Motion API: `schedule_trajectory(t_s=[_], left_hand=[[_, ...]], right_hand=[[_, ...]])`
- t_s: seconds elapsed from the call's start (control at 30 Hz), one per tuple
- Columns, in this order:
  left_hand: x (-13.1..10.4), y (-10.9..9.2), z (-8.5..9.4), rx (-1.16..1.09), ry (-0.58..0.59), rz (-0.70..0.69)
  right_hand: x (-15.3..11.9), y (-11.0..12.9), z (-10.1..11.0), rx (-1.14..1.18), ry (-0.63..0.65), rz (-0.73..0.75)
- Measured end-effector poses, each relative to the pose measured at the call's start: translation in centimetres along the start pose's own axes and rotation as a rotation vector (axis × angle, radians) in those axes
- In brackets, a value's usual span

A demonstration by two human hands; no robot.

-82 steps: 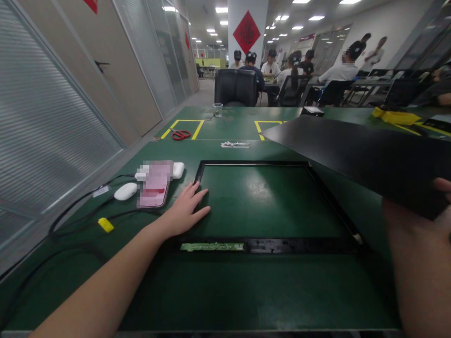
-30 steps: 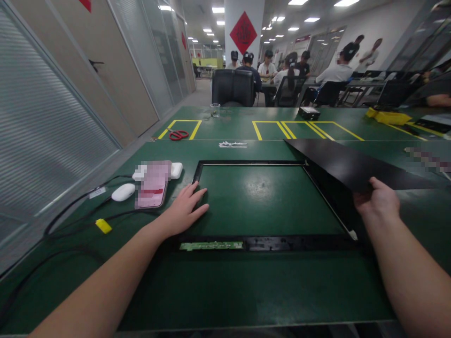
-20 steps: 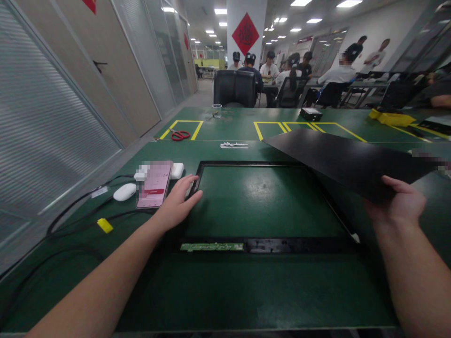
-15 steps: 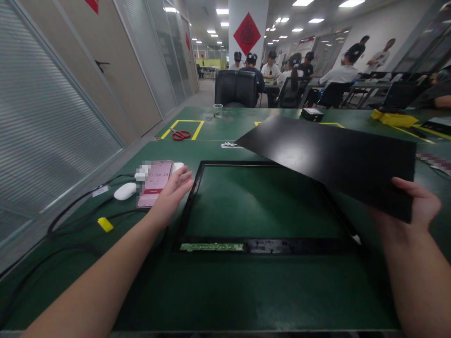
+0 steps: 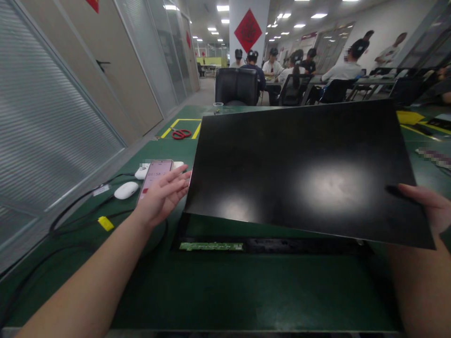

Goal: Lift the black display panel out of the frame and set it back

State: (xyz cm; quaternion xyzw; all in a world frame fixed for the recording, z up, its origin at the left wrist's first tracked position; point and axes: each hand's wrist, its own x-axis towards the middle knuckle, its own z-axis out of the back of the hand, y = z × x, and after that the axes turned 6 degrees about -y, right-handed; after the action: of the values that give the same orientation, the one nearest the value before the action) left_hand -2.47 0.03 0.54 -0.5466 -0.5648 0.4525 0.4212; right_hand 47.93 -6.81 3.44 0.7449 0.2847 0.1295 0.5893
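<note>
A thin, glossy black flat panel (image 5: 282, 155) is held in the air, tilted, with its right end nearer me. My right hand (image 5: 435, 209) grips that end, thumb on the face and the other fingers hidden behind. At the left edge my left hand (image 5: 164, 195) is open, fingers stretched out. Its fingertips are right by the panel's edge; whether they touch I cannot tell. Below the panel a black rectangular frame (image 5: 299, 246) lies on the table, mostly covered from view. A green circuit board strip (image 5: 211, 246) sits along the frame's near side.
On the green table (image 5: 246, 293), a phone (image 5: 160, 170) and a white mouse-like device (image 5: 126, 190) lie left, with black cables and a yellow tag (image 5: 105, 223). Red-handled scissors (image 5: 181, 134) and a plastic cup (image 5: 218, 107) are farther back. Several people sit at tables beyond.
The panel has swung left and over the frame, its face turning more toward me. My right hand has moved slightly right; my left hand has turned its palm toward the panel.
</note>
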Motion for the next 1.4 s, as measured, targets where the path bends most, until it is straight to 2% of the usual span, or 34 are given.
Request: schedule_trajectory(t_s=[0.07,0.17,0.3,0.43,0.63,0.83,1.07,1.23,1.4], left_hand=[[-0.1,0.0,-0.2,0.008,0.032,-0.027],[-0.3,-0.3,-0.5,-0.002,0.04,-0.069],[-0.3,-0.6,-0.6,-0.026,-0.038,-0.134],[-0.1,-0.5,-0.7,-0.037,-0.036,-0.211],[-0.1,0.1,-0.8,-0.092,-0.009,-0.285],[0.0,0.4,-0.7,-0.112,-0.052,-0.342],[-0.2,0.3,-1.4,-0.099,-0.049,-0.361],[-0.5,0.7,-1.6,-0.07,0.005,-0.331],[-0.7,1.0,-1.7,0.093,0.031,-0.321]], right_hand=[[-1.3,0.1,-1.0,-0.029,-0.043,0.005],[-2.3,-0.1,-2.0,-0.061,0.003,-0.028],[-2.7,-0.4,-2.6,-0.145,0.107,-0.094],[-3.1,-0.7,-3.0,-0.18,0.211,-0.119],[-2.2,-1.9,-3.2,-0.16,0.36,-0.024],[-1.5,-3.6,-3.4,-0.06,0.419,0.061],[-1.5,-4.7,-4.2,0.037,0.412,0.014],[-0.5,-5.0,-3.6,0.0,0.43,0.023],[0.5,-4.9,-3.0,-0.059,0.427,0.016]])
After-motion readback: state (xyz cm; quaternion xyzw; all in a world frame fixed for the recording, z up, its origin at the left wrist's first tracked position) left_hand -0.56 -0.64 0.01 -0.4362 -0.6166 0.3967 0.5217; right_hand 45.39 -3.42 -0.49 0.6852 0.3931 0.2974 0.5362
